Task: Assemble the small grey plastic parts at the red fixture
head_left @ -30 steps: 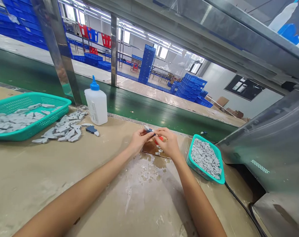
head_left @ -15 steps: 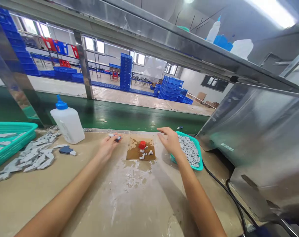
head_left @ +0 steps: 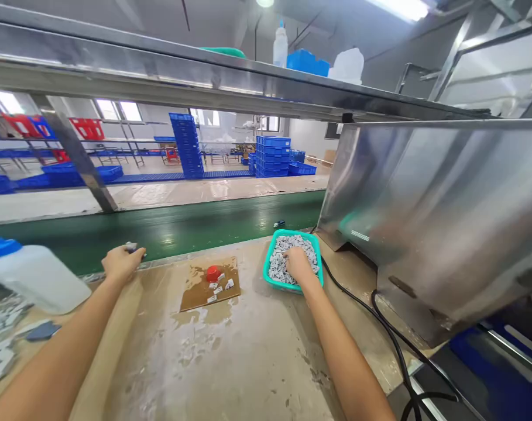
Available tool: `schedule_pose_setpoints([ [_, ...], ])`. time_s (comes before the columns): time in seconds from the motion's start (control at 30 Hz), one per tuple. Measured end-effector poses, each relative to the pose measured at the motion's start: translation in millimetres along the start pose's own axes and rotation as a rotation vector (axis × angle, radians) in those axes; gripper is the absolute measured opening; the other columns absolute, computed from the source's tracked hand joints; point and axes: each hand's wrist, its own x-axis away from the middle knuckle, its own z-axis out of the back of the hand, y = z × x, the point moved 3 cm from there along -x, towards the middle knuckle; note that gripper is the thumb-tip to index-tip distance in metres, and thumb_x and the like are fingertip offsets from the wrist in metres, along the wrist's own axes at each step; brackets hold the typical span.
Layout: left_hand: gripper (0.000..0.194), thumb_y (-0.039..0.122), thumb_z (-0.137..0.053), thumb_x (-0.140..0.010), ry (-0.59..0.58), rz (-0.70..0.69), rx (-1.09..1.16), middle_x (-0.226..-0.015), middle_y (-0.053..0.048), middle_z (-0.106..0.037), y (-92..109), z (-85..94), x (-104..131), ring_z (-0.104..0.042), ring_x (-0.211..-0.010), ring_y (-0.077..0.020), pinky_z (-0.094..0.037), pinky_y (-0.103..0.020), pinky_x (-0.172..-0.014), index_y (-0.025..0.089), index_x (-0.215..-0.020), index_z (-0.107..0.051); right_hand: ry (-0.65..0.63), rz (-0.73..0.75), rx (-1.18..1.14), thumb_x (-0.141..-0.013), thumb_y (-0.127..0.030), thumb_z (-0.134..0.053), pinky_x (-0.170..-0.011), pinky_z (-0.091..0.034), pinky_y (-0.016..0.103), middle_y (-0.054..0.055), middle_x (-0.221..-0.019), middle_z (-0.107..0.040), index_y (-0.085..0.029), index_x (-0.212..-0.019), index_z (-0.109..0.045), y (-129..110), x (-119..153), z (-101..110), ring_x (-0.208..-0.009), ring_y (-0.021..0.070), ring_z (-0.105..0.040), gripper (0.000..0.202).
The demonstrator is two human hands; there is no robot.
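My left hand (head_left: 120, 263) is at the near edge of the green conveyor, its fingers closed around a small grey and dark plastic part (head_left: 131, 247), mostly covered by them. My right hand (head_left: 298, 264) is in a teal basket (head_left: 266, 275) filled with small grey plastic pieces (head_left: 287, 241). Its fingers are bent together among the pieces; what is between them is hidden. Between both hands lies a wet brown board (head_left: 191, 298) carrying a red cap-like cup (head_left: 213, 273) and several small grey pieces (head_left: 218, 290).
A white squeeze bottle (head_left: 41, 280) with a blue top stands left, near loose grey parts (head_left: 0, 351) and a dark part (head_left: 43, 331). Behind runs the green conveyor (head_left: 204, 225) with a small dark part (head_left: 279, 223) on it. A metal housing (head_left: 424, 222) and black cables (head_left: 393, 333) are right.
My view has turned right. My right hand has gone from above the table beside the basket down into its pieces. My left hand, still holding its part, has moved left towards the conveyor.
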Motion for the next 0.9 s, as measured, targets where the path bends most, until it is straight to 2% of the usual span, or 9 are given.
schedule_pose_setpoints([
  [0.1,0.023,0.010,-0.061,-0.049,-0.048,-0.044,-0.295,-0.059,0.000,-0.057,3,-3.1,-3,-0.045,-0.109,-0.0334,-0.032,-0.049,-0.089,0.018,-0.055,-0.041,0.029,-0.017,-0.025,-0.063,0.004,-0.048,-0.069,-0.042,0.030,0.011,-0.075,-0.061,-0.013,-0.071,-0.066,1,1,3,-0.079,0.0221,-0.055,0.026],
  [0.17,0.030,0.010,-0.061,-0.049,-0.135,-0.083,-0.362,-0.089,-0.007,-0.063,2,-11.9,-3,-0.040,-0.113,-0.0364,-0.031,-0.051,-0.088,0.019,-0.074,-0.047,0.055,-0.001,-0.042,-0.066,0.001,-0.048,-0.071,-0.041,0.030,0.011,-0.078,-0.060,-0.013,-0.073,-0.065,-1,3,7,-0.081,0.0214,-0.054,0.023],
  [0.3,0.057,0.016,-0.058,-0.059,-0.067,-0.180,-0.449,-0.139,-0.020,-0.017,15,-39.2,0,-0.012,-0.125,-0.0410,-0.023,-0.061,-0.086,0.019,-0.112,-0.039,0.107,0.041,-0.064,-0.072,-0.011,-0.051,-0.077,-0.040,0.030,0.010,-0.084,-0.056,-0.013,-0.086,-0.064,-8,5,11,-0.086,0.0202,-0.050,0.020],
  [0.37,0.060,0.018,-0.055,-0.065,-0.081,-0.308,-0.597,-0.140,-0.023,-0.007,36,-66.0,6,-0.002,-0.126,-0.0420,-0.019,-0.063,-0.086,0.016,-0.121,-0.034,0.121,0.057,-0.087,-0.073,-0.013,-0.051,-0.077,-0.040,0.030,0.009,-0.083,-0.053,-0.014,-0.089,-0.063,-10,6,11,-0.085,0.0195,-0.048,0.020],
  [0.47,0.061,0.017,-0.049,-0.072,-0.362,-0.545,-0.778,-0.136,-0.031,-0.011,73,-127.9,25,-0.008,-0.124,-0.0449,-0.021,-0.060,-0.088,0.007,-0.128,-0.027,0.127,0.072,-0.165,-0.073,-0.014,-0.053,-0.076,-0.041,0.031,0.008,-0.079,-0.050,-0.013,-0.082,-0.064,-9,5,9,-0.080,0.0190,-0.048,0.015],
  [0.6,0.063,0.012,-0.051,-0.069,-0.637,-0.726,-0.745,-0.140,-0.016,-0.017,111,-215.6,60,-0.020,-0.126,-0.0338,-0.030,-0.047,-0.091,0.028,-0.127,-0.034,0.167,0.060,-0.251,-0.072,-0.011,-0.054,-0.072,-0.042,0.030,0.008,-0.082,-0.049,-0.013,-0.075,-0.064,-4,4,8,-0.074,0.0170,-0.050,0.011],
  [0.67,0.063,0.011,-0.051,-0.068,-0.701,-0.768,-0.729,-0.140,-0.013,-0.018,119,-250.6,75,-0.021,-0.126,-0.0318,-0.030,-0.045,-0.092,0.031,-0.126,-0.035,0.187,0.053,-0.252,-0.072,-0.008,-0.052,-0.071,-0.042,0.029,0.008,-0.082,-0.050,-0.014,-0.076,-0.064,-2,3,8,-0.073,0.0169,-0.050,0.014],
  [0.77,0.066,0.010,-0.052,-0.065,-0.749,-0.779,-0.723,-0.139,-0.014,-0.022,118,-283.8,89,-0.023,-0.125,-0.0323,-0.032,-0.043,-0.090,0.029,-0.126,-0.035,0.184,0.056,-0.227,-0.073,-0.008,-0.051,-0.069,-0.042,0.029,0.006,-0.077,-0.053,-0.016,-0.090,-0.063,0,3,9,-0.073,0.0181,-0.051,0.023],
  [0.9,0.052,0.013,-0.057,-0.060,-0.759,-0.746,-0.730,-0.126,-0.016,-0.039,110,-295.1,89,-0.043,-0.111,-0.0307,-0.039,-0.035,-0.083,0.021,-0.111,-0.053,0.181,0.100,-0.270,-0.075,-0.013,-0.049,-0.065,-0.043,0.027,0.005,-0.071,-0.052,-0.018,-0.082,-0.066,0,4,10,-0.068,0.0166,-0.052,0.019],
])
